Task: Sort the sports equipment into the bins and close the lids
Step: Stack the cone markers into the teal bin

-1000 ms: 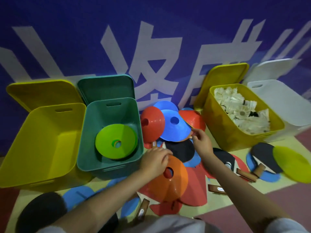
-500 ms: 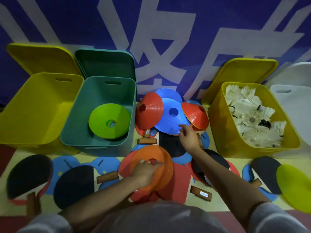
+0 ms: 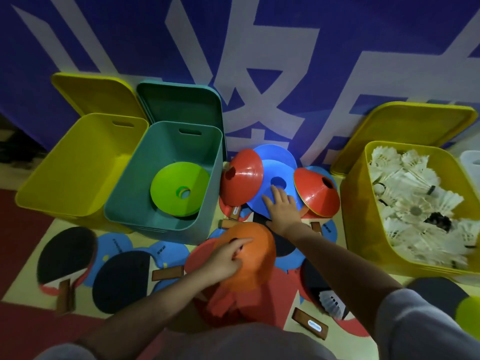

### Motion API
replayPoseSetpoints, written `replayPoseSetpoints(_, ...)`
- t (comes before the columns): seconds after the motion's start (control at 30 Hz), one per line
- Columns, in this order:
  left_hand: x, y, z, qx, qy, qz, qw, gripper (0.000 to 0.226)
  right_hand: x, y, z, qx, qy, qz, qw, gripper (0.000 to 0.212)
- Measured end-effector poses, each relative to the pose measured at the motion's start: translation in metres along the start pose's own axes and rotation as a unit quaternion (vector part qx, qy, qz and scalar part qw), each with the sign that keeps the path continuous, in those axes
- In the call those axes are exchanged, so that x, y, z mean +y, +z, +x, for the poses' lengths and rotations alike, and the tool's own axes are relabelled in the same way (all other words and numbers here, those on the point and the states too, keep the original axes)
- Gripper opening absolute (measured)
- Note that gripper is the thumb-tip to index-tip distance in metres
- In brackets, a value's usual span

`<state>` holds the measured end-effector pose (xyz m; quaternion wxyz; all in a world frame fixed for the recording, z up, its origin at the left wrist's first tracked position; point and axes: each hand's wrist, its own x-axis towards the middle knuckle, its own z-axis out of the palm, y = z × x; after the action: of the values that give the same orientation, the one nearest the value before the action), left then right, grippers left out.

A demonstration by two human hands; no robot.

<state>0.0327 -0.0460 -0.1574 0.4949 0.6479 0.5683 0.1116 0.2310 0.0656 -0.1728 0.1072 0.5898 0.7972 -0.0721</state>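
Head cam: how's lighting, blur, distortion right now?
Head view: dim overall, colours saturated; wide-angle bend curves the yellow bin and the banner lettering toward the edges; left hand on the orange cone looks slightly motion-smeared; the white shuttlecocks are the brightest patch, detail partly washed out.

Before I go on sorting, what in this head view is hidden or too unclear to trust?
- White bin: cut off by the right edge; contents unseen.
- Stack under the lime-green disc cone in the teal bin: count hidden by the top cone.
- Left hand grip on the orange disc cone: underside fingers hidden, motion-blurred.
- Paddles beneath the right hand and blue disc cone: covered.
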Motion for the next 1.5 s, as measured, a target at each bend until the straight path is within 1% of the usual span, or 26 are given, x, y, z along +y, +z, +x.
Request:
replayPoseSetpoints(0.13, 0.021, -0.008, -0.001, 0.061, 0.007, -0.104, 0.993, 0.045, 0.004, 0.011, -0.012, 0.017, 0.015, -0.042, 0.999, 0.078)
replayPoseSetpoints(0.17, 0.023, -0.009, -0.002, 0.071, 0.011, -0.130, 0.989, 0.041, 0.004, 0.012, -0.016, 0.020, 0.020, -0.051, 0.998, 0.080)
replayPoseSetpoints(0.27, 0.029, -0.012, -0.007, 0.094, 0.010, -0.213, 0.972, 0.028, 0.007, 0.012, -0.021, 0.027, 0.039, -0.055, 0.997, 0.100)
replayPoseSetpoints(0.3, 0.029, -0.013, -0.008, 0.096, 0.004, -0.238, 0.966, 0.030, 0.009, 0.013, -0.022, 0.031, 0.044, -0.043, 0.998, 0.102)
replayPoseSetpoints(0.37, 0.026, -0.016, -0.010, 0.097, -0.005, -0.257, 0.961, 0.050, 0.012, 0.012, -0.025, 0.070, 0.043, -0.007, 0.997, 0.097)
replayPoseSetpoints(0.47, 0.015, -0.023, -0.014, 0.103, -0.030, -0.212, 0.971, 0.073, 0.017, 0.004, -0.033, 0.131, 0.025, 0.032, 0.991, 0.089)
replayPoseSetpoints(0.53, 0.007, -0.029, -0.016, 0.094, -0.047, -0.197, 0.975, 0.094, 0.019, 0.002, -0.038, 0.127, 0.024, 0.035, 0.991, 0.092)
replayPoseSetpoints(0.57, 0.005, -0.031, -0.017, 0.090, -0.054, -0.201, 0.974, 0.099, 0.019, 0.003, -0.041, 0.114, 0.030, 0.025, 0.993, 0.096)
replayPoseSetpoints(0.6, 0.006, -0.035, -0.019, 0.092, -0.060, -0.211, 0.971, 0.100, 0.019, 0.006, -0.043, 0.097, 0.037, 0.011, 0.995, 0.101)
replayPoseSetpoints(0.67, 0.009, -0.041, -0.022, 0.112, -0.070, -0.248, 0.960, 0.089, 0.016, 0.014, -0.048, 0.067, 0.047, -0.015, 0.997, 0.109)
replayPoseSetpoints(0.7, 0.010, -0.044, -0.024, 0.122, -0.074, -0.272, 0.952, 0.078, 0.013, 0.019, -0.050, 0.058, 0.051, -0.022, 0.997, 0.112)
replayPoseSetpoints(0.8, 0.014, -0.053, -0.030, 0.136, -0.095, -0.295, 0.941, 0.031, 0.004, 0.036, -0.055, 0.052, 0.040, -0.019, 0.998, 0.117)
replayPoseSetpoints(0.83, 0.013, -0.055, -0.031, 0.139, -0.119, -0.304, 0.935, 0.024, 0.000, 0.039, -0.056, 0.052, 0.033, -0.022, 0.998, 0.120)
replayPoseSetpoints(0.87, 0.012, -0.056, -0.029, 0.133, -0.136, -0.314, 0.930, 0.026, -0.004, 0.042, -0.058, 0.053, 0.030, -0.022, 0.998, 0.123)
replayPoseSetpoints(0.93, 0.004, -0.057, -0.033, 0.103, -0.126, -0.329, 0.930, 0.034, -0.008, 0.044, -0.059, 0.067, 0.037, -0.018, 0.997, 0.126)
replayPoseSetpoints(1.0, 0.002, -0.059, -0.038, 0.103, -0.141, -0.321, 0.931, 0.030, -0.007, 0.042, -0.060, 0.087, 0.044, -0.019, 0.995, 0.122)
replayPoseSetpoints(1.07, 0.002, -0.060, -0.042, 0.121, -0.144, -0.290, 0.938, 0.028, -0.006, 0.038, -0.062, 0.108, 0.058, -0.013, 0.992, 0.122)
replayPoseSetpoints(1.1, -0.001, -0.060, -0.047, 0.116, -0.121, -0.266, 0.949, 0.029, -0.005, 0.035, -0.064, 0.109, 0.071, -0.003, 0.991, 0.125)
replayPoseSetpoints(1.13, -0.004, -0.060, -0.052, 0.109, -0.089, -0.238, 0.961, 0.036, -0.006, 0.032, -0.066, 0.105, 0.086, 0.009, 0.991, 0.128)
replayPoseSetpoints(1.17, -0.005, -0.061, -0.057, 0.112, -0.063, -0.201, 0.971, 0.049, -0.007, 0.029, -0.067, 0.103, 0.099, 0.021, 0.990, 0.130)
replayPoseSetpoints(1.2, -0.003, -0.062, -0.060, 0.123, -0.038, -0.166, 0.978, 0.057, -0.008, 0.027, -0.069, 0.105, 0.108, 0.031, 0.988, 0.128)
replayPoseSetpoints(1.23, -0.002, -0.063, -0.061, 0.134, -0.012, -0.145, 0.980, 0.057, -0.011, 0.024, -0.071, 0.111, 0.108, 0.040, 0.987, 0.122)
replayPoseSetpoints(1.33, 0.010, -0.062, -0.064, 0.166, 0.061, -0.080, 0.981, 0.048, -0.013, 0.015, -0.075, 0.153, 0.095, 0.105, 0.978, 0.094)
replayPoseSetpoints(1.4, 0.015, -0.063, -0.062, 0.194, 0.097, -0.056, 0.975, 0.050, -0.009, 0.006, -0.076, 0.209, 0.088, 0.162, 0.960, 0.077)
replayPoseSetpoints(1.47, 0.023, -0.067, -0.057, 0.215, 0.114, -0.052, 0.969, 0.052, -0.002, -0.005, -0.077, 0.269, 0.083, 0.187, 0.941, 0.059)
replayPoseSetpoints(1.5, 0.027, -0.069, -0.052, 0.220, 0.117, -0.051, 0.967, 0.052, 0.002, -0.011, -0.077, 0.294, 0.081, 0.191, 0.933, 0.054)
